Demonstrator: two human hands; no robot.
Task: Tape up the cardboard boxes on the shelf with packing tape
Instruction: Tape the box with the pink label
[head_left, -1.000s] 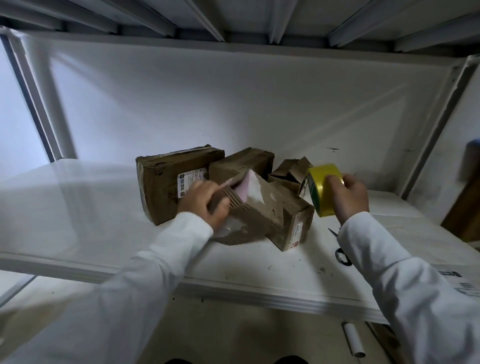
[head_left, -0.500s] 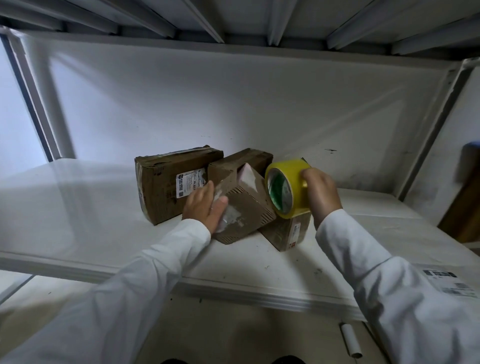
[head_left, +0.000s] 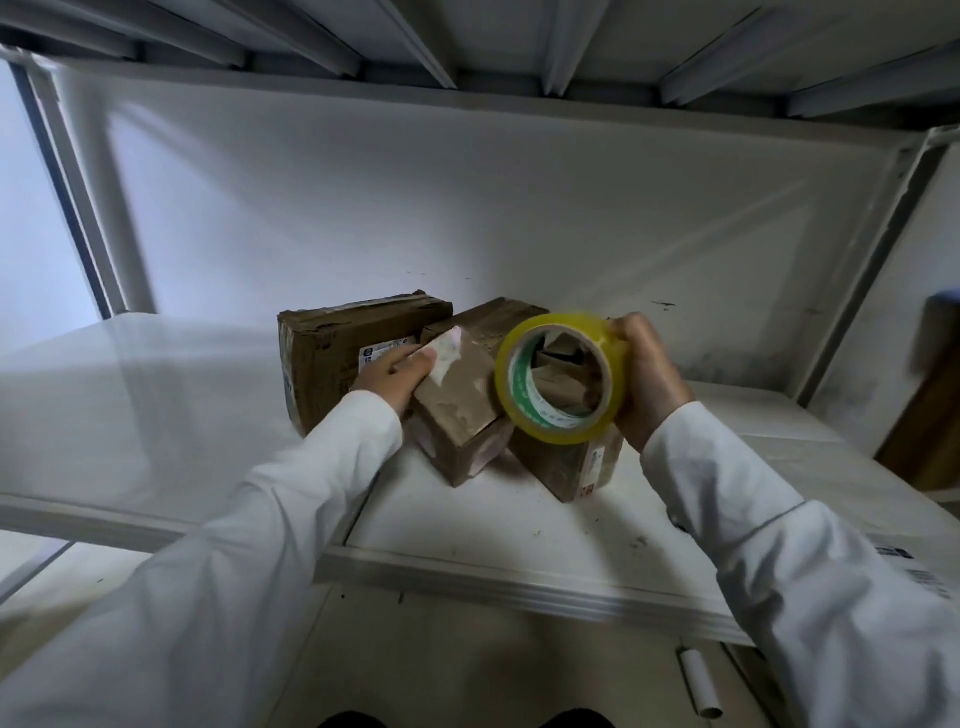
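A white metal shelf board (head_left: 519, 525) is carrying a huddle of brown cardboard boxes toward its far middle, under the ribbed underside of the next shelf up. Farthest left, a large dented brown cardboard box with a white printed label (head_left: 332, 358) is standing on its long side, its top edge crumpled and creased. The left hand (head_left: 395, 376), coming out of a white sleeve, is lying between that box and a small tilted brown cardboard box with a torn whitish patch (head_left: 457, 405); its fingers are pressing flat against the small box's left face, the thumb resting on the upper edge, so the hand is steadying rather than wrapping it. That small box is leaning on one corner, its surface scuffed and glossy with old tape. Behind it, a dark brown cardboard box at the back (head_left: 493, 317) is peeking over. To the right, a low brown cardboard box with a white side label (head_left: 576, 467) is sitting nearer the shelf edge, mostly hidden by a round roll of yellow packing tape with a green-printed white core (head_left: 558, 382). The right hand (head_left: 649, 379) is gripping the roll by its right rim, fingers curled over the top, holding it upright in front of the boxes and just beside the small tilted one. Through its hole, crumpled cardboard flaps are showing. Below the shelf, a small white paper tube (head_left: 698, 688) is lying on the floor at near right.
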